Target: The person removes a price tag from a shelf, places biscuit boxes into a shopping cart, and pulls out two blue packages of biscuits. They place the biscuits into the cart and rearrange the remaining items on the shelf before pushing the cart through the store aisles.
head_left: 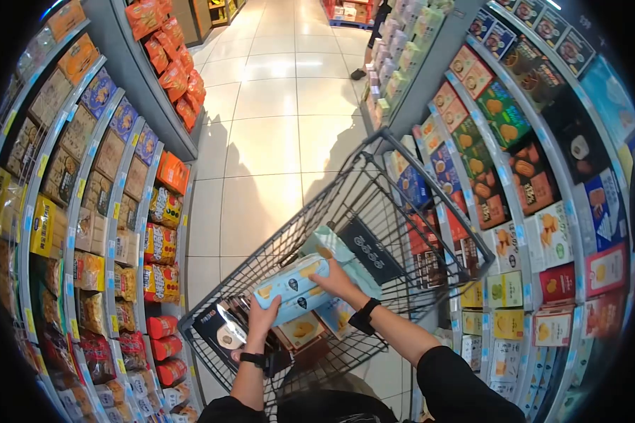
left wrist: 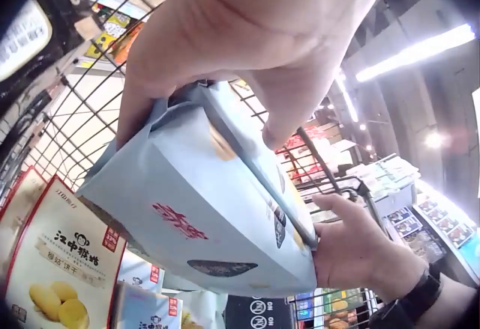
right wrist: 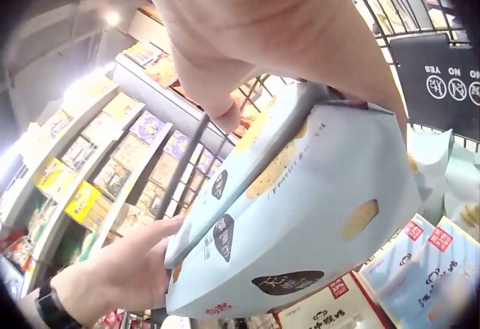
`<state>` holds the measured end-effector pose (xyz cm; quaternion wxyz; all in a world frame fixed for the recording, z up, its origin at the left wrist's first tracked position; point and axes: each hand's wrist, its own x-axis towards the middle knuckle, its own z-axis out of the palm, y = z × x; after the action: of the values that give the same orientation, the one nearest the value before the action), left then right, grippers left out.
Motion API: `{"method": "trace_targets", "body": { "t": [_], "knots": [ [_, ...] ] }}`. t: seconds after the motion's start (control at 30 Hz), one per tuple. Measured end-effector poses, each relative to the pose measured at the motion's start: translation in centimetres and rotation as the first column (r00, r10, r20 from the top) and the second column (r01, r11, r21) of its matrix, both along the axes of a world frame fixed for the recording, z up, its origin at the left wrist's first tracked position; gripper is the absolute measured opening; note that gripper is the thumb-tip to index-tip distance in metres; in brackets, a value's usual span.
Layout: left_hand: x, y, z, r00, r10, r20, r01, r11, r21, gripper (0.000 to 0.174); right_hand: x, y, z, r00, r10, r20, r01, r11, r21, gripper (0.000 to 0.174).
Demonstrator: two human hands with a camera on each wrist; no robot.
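Two light blue snack packs (head_left: pixel 289 285), side by side and pressed together, are held over the cart between both hands. My left hand (head_left: pixel 262 321) grips them at one end, its thumb and fingers on opposite sides in the left wrist view. At the other end my right hand (head_left: pixel 337 282) grips the packs with its thumb over the top edge. Below them in the cart lie a cream biscuit box (head_left: pixel 300 329), light blue boxes (right wrist: pixel 435 276) and pale green bags (head_left: pixel 324 241). A dark box (head_left: pixel 222 335) with a round pale picture lies near the left hand.
The black wire shopping cart (head_left: pixel 488 259) stands slantwise in the aisle, with a dark sign panel (head_left: pixel 370 250) inside. Packed shelves of biscuits (head_left: pixel 161 243) and boxed snacks (head_left: pixel 504 190) line both sides. Farther up the tiled floor (head_left: pixel 268 144), a person's foot (head_left: pixel 358 73) shows.
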<state>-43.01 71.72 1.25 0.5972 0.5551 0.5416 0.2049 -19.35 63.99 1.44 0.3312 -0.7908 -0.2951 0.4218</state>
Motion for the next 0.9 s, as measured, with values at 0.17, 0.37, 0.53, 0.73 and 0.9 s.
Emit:
{"method": "trace_targets", "body": {
  "t": [0.17, 0.37, 0.53, 0.73, 0.9],
  "knots": [
    [-3.3, -4.1, -3.5, 0.968, -0.193, -0.161, 0.192, 0.981, -0.024, 0.062, -1.7, -5.3, 1.5, 0.984, -0.076, -0.160, 0.045, 0.981, -0.188, 0.075],
    [-3.8, -8.2, -3.9, 0.968, -0.222, -0.117, 0.227, 0.974, 0.027, 0.071, -3.5, -8.4, -9.3, 0.993, -0.103, -0.064, 0.092, 0.982, -0.164, 0.074],
    [-3.6, -7.5, -4.8, 0.981, -0.191, -0.031, 0.187, 0.977, -0.102, 0.081, -2.3, -8.2, -11.3, 0.994, -0.107, -0.017, 0.100, 0.969, -0.226, 0.070],
    [-0.3, -6.3, 1.2, 0.526, -0.381, -0.760, 0.811, 0.493, 0.314, 0.121, -2.3, -7.8, -8.5, 0.997, -0.034, 0.072, 0.049, 0.977, -0.209, 0.058],
    [2.4, -5.8, -1.2, 0.354, -0.537, -0.766, 0.925, 0.323, 0.200, 0.124, -2.5, -7.6, -8.2, 0.992, -0.025, 0.120, 0.055, 0.966, -0.252, 0.061]
  ]
}}
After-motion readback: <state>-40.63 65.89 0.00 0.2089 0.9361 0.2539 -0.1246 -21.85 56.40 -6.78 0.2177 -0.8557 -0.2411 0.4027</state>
